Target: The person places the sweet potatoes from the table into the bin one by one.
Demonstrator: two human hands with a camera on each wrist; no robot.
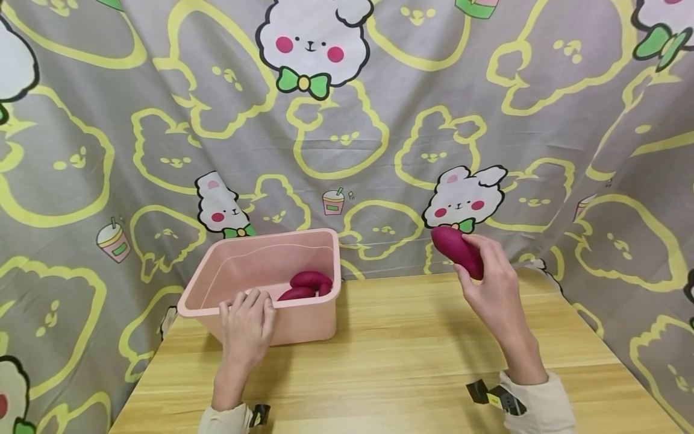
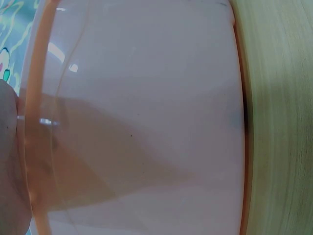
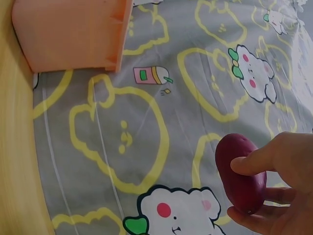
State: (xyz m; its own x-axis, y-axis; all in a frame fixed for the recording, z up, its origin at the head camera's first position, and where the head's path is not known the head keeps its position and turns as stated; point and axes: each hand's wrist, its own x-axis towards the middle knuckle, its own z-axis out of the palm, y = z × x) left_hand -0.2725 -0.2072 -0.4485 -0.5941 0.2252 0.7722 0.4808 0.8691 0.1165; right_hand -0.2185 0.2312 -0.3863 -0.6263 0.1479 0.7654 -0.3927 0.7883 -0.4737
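Note:
My right hand (image 1: 496,289) holds a smooth purple-red sweet potato (image 1: 454,246) up above the right side of the table, thumb on one side and fingers on the other. In the right wrist view the sweet potato (image 3: 239,171) is oblong, with the thumb pressed across its middle. At the left, my left hand (image 1: 246,328) grips the near rim of a pink plastic bin (image 1: 303,322), its fingers bent over the edge. Several more purple-red sweet potatoes (image 1: 310,279) lie inside the bin at its right end. The left wrist view is mostly filled by the bin's outer wall (image 2: 146,98).
The wooden table (image 1: 390,361) carries the bin at its back left. Behind it and along both sides hangs a grey curtain (image 1: 368,144) printed with cartoon rabbits and yellow outlines. A camera mount (image 1: 499,398) is strapped at the right wrist.

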